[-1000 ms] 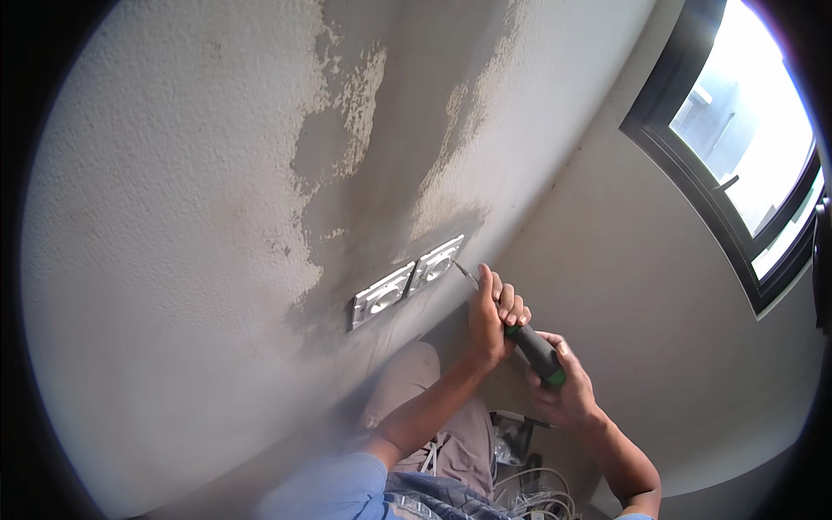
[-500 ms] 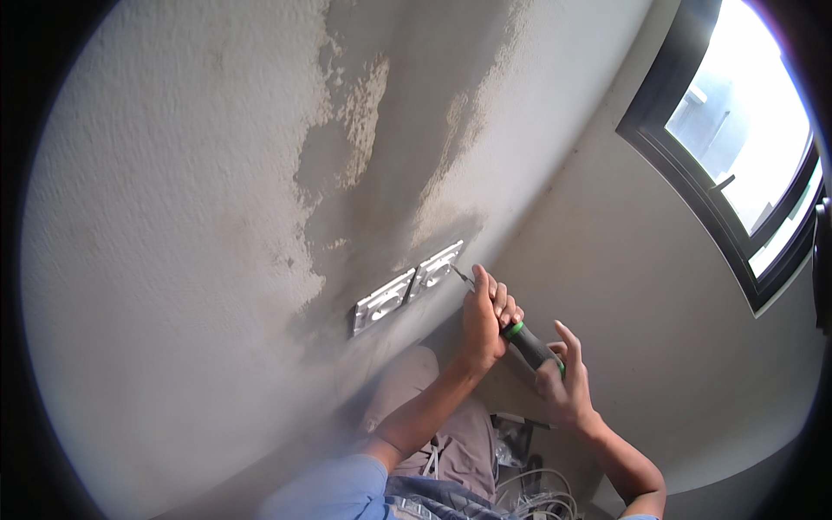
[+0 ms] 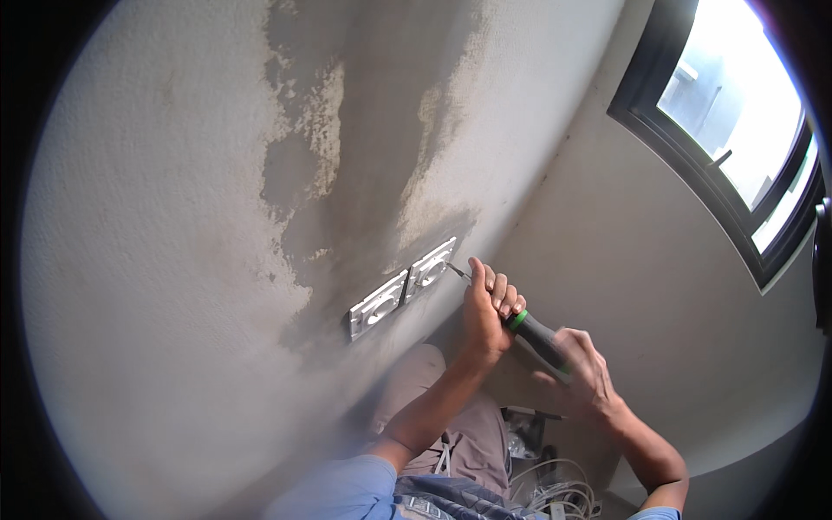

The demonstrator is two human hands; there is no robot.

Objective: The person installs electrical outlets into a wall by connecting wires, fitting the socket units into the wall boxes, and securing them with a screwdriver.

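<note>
Two white socket plates (image 3: pixel 403 290) sit side by side on a rough grey plastered wall (image 3: pixel 173 260). A screwdriver (image 3: pixel 529 329) with a black and green handle points its metal tip at the right edge of the right plate. My left hand (image 3: pixel 487 312) is wrapped around the shaft just behind the tip, close to the wall. My right hand (image 3: pixel 582 368) grips the back of the handle and looks blurred.
A dark-framed window (image 3: pixel 737 139) is at the upper right on the adjoining wall. Below my arms lie a coil of white cable (image 3: pixel 555 498) and some small items on the floor. My bent knee in beige trousers (image 3: pixel 433 390) is under the sockets.
My right hand opened off the handle half a second ago and now closes on it again. The left hand and the screwdriver tip stay at the right socket plate.
</note>
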